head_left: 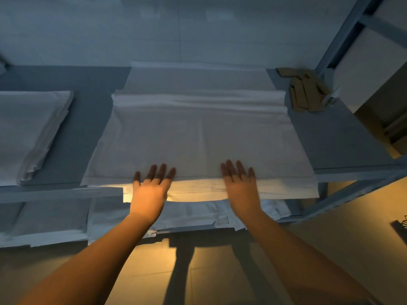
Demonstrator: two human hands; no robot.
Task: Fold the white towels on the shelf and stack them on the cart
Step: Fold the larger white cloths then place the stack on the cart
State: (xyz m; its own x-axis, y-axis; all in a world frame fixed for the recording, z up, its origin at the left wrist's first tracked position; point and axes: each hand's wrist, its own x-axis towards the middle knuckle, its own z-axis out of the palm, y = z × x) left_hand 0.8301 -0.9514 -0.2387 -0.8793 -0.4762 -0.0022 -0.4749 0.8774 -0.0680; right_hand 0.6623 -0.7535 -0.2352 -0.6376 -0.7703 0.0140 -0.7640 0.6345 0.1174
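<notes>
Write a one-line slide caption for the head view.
Left hand and right hand, fingers straight, at the near edge of a white towel spread on a shelf.

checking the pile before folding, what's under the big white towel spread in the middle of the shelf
More white cloth sticks out below the towel at its near edge, and the grey shelf shows on both sides. How many layers lie beneath is hidden.

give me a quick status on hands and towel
Left hand and right hand open, flat at near edge of white towel. Towel spread on shelf, part-folded. Nothing in the way.
</notes>
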